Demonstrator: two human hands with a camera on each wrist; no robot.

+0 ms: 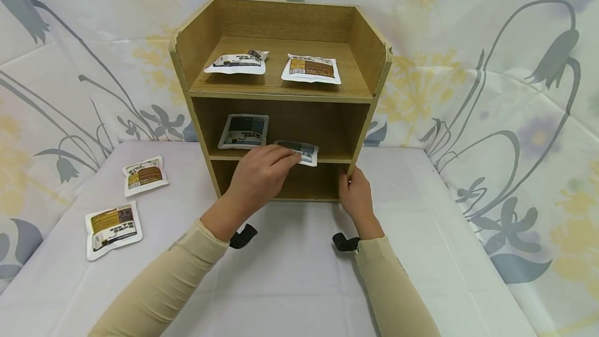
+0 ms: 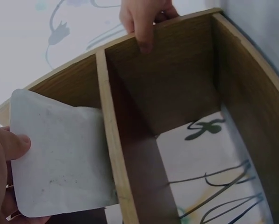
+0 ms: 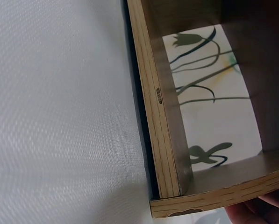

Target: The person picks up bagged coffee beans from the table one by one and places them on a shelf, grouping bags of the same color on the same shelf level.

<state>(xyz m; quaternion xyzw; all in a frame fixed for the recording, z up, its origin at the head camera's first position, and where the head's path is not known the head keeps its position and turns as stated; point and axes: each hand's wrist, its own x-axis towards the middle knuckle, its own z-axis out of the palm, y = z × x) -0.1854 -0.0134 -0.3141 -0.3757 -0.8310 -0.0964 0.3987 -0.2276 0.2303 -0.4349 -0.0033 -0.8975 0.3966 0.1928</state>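
Middle shelf [image 1: 337, 159]: right free; pouch [image 1: 244, 130] blocks left.

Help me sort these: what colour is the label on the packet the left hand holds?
Dark blue-grey on a white packet, best seen in the head view.

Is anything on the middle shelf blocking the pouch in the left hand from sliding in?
Nothing visible blocks it. The left hand holds the pouch at the front edge of the middle shelf. The other pouch on that shelf lies to the left, apart from it; the space behind looks bare.
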